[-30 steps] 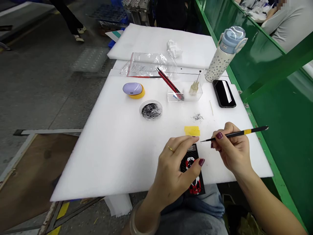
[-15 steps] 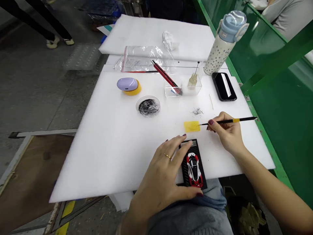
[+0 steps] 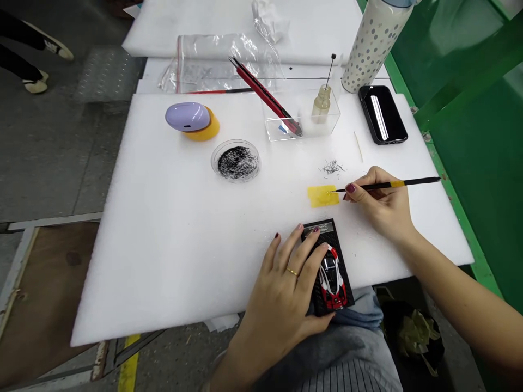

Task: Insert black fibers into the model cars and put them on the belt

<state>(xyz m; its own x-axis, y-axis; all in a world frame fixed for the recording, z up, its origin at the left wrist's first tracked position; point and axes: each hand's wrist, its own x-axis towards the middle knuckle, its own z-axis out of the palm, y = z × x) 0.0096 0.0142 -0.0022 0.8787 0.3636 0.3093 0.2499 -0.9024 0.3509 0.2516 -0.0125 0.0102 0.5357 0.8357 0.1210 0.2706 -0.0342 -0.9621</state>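
Observation:
My left hand (image 3: 286,283) lies over the left side of a black display base (image 3: 341,239) carrying a red, white and black model car (image 3: 333,280). Its fingers reach onto the base and car, and the thumb lies by the near edge, so the hand steadies the base at the table's front edge. Between the thumb and fingers of my right hand (image 3: 382,204) is a thin black brush (image 3: 420,181) with a yellow band. The brush tip is at a yellow piece of tape (image 3: 321,197) on the white foam sheet. Short black fibres (image 3: 332,167) lie loose beyond the tape.
A round dish (image 3: 238,161) holds black fibres. Behind stand a clear tray (image 3: 281,133) with red tweezers (image 3: 265,95) and a small bottle (image 3: 321,103). A phone (image 3: 383,115), a dotted flask (image 3: 373,46) and a lilac-and-yellow object (image 3: 190,117) surround the work area.
The view has tilted down and shifted. My left fingers lie further over the base and now touch the car. The brush stays in my right hand, its tip still at the yellow tape.

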